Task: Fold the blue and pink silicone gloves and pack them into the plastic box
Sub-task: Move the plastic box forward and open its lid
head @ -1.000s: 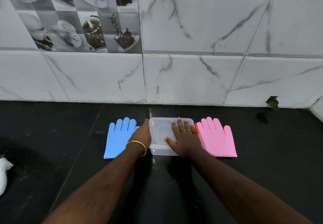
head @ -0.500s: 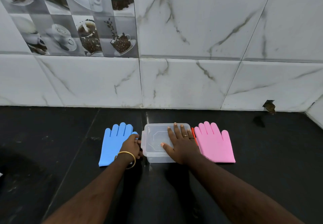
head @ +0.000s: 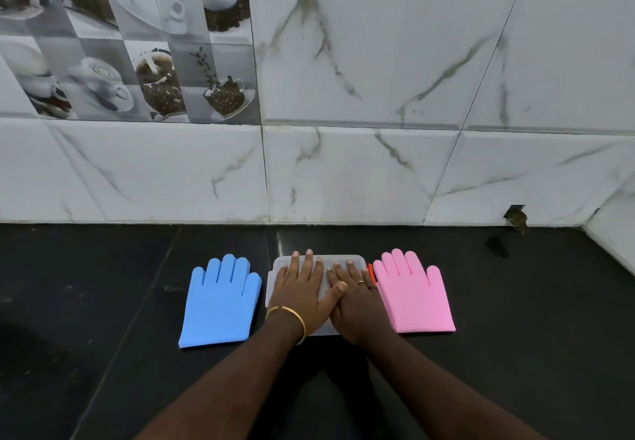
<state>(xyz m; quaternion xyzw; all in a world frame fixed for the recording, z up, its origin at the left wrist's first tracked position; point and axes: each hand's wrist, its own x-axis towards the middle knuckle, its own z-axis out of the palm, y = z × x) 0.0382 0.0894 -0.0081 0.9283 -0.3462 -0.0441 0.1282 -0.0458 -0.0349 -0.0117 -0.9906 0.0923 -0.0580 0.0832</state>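
On the black stone counter (head: pixel 103 302), close to the white marbled tile wall (head: pixel 378 171), a clear rectangular plastic box (head: pixel 324 288) sits with its lid on, between two flat gloves. Both hands lie on top of that lid side by side. The left hand (head: pixel 302 288) rests palm down with its fingers straight and slightly spread, reaching toward the far edge of the box; a thin gold bangle (head: pixel 292 319) circles its wrist. The right hand (head: pixel 357 302) also lies flat, fingers straight, a ring on one finger, and the left thumb overlaps it where the two hands meet. Neither hand curls around anything.

Just left of the box lies the blue silicone glove (head: pixel 220 302), unfolded, fingers pointing toward the wall. Just right of the box lies the pink silicone glove (head: pixel 415 295), also unfolded and pointing the same way. A small strip of something orange-red (head: pixel 370 272) shows between the box and the pink glove; what it is cannot be told.

Up on the wall at the left is a grey picture tile of coffee cups and beans (head: pixel 137 44).
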